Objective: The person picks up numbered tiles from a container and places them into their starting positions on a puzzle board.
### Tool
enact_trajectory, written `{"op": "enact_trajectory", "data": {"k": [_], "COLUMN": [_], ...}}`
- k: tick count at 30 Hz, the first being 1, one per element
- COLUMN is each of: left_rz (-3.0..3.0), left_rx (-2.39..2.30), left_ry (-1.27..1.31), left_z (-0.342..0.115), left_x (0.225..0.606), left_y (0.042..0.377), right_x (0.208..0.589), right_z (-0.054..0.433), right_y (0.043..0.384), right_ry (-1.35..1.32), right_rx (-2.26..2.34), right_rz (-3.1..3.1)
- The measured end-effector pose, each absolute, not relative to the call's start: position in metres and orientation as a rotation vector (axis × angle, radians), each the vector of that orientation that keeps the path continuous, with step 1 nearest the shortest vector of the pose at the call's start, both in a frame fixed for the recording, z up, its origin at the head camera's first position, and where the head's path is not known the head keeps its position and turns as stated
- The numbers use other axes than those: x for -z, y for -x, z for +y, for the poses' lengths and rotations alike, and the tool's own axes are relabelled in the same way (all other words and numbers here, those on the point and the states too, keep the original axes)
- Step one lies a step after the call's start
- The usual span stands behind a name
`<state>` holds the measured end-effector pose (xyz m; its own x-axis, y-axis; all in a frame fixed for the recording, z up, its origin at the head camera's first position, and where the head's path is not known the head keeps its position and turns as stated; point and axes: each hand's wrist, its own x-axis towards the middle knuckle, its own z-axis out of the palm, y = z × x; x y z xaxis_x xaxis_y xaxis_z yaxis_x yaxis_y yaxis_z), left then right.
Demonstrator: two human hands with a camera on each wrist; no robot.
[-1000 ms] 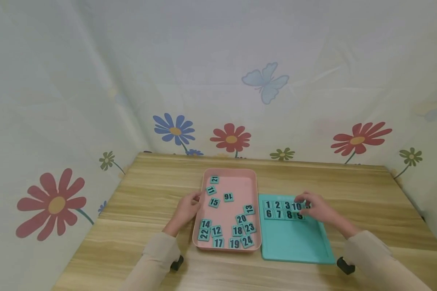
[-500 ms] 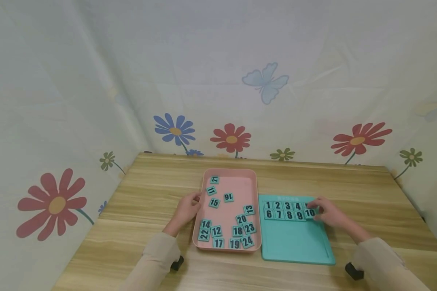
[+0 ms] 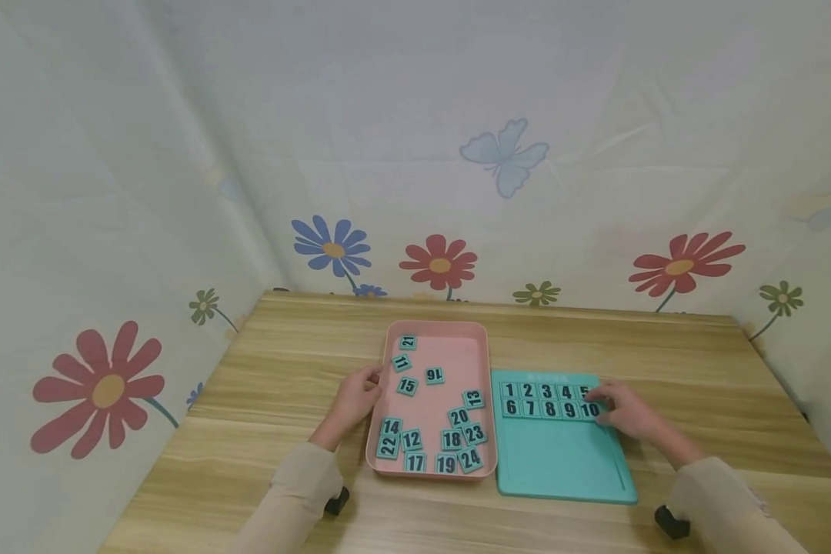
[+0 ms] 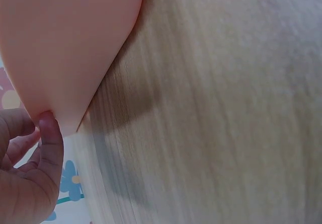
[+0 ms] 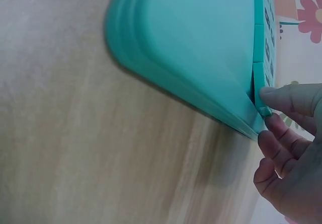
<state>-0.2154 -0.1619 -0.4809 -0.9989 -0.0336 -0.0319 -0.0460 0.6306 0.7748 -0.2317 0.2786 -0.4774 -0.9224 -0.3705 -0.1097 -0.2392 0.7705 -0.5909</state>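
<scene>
While the left hand pinches the pink tray, tile 10 looks slightly tilted at the fingertips of the right hand

Since the right wrist view shows a dark gap behind it, I read tile 10 as near flat but not fully down; head view alone can't settle it. It's at the right hand's thumb and index, on the teal board, last in the second row, beside tile 9 and on the near side of tile 5.

Right hand: fingers bent, nearly closed, thumb against tile 10's edge, index over part of tile 5. Left hand: thumb and finger closed on the tray rim, no tile in it. Loose tiles lie in the tray, between the hands.

Risks, my judgement:
- Sideways thumb push with tile 10 tilted: it could shove tile 9 and skew the row.
- Index snagging tile 5 on release: tile 5 could pop up.
- Lower fingers are right by the board's edge: a bump could turn the board.
- Left hand pulling up on the rim: tray tips, loose tiles slide.
- Tile 16, right of the left hand, lies upside down: easy to misread as 91.
</scene>
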Motion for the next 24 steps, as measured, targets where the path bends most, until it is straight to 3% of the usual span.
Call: {"op": "enact_trajectory", "data": {"k": [24], "left_rz": [2.823], "left_rx": [-1.341], "left_ry": [0.079], "left_z": [-0.163], "left_x": [0.483], "left_y": [0.216], "right_x": [0.463], "right_z": [0.255], "right_y": [0.239], "right_ry": [0.474], "right_rx": [0.862], "right_rz": [2.791]}}
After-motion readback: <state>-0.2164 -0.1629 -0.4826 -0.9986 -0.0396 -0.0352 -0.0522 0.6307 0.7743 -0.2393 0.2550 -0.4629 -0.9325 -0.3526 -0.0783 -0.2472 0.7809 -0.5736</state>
